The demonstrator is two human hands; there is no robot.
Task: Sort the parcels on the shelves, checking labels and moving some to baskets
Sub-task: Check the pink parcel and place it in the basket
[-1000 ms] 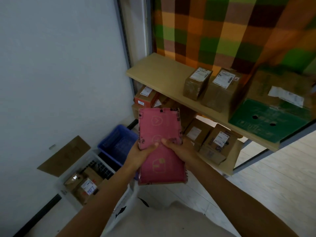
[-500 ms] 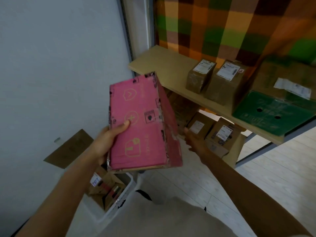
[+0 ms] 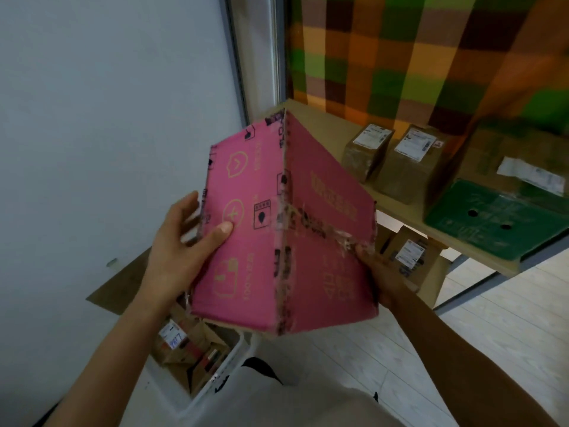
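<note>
Up between both hands sits the pink parcel [image 3: 246,248], tilted so one corner edge faces the camera. The left hand [image 3: 181,254] grips its left side, thumb pressed flat on the printed face and fingers spread behind the edge. The right hand [image 3: 381,275] holds the right edge, its fingers curled round it and mostly hidden by cardboard. Beyond the right hand, a wooden shelf [image 3: 397,211] carries a small brown parcel [image 3: 368,152], a larger brown parcel [image 3: 406,167] and a green box [image 3: 498,223]. Below the left hand, a white basket [image 3: 237,349] holds more parcels.
</note>
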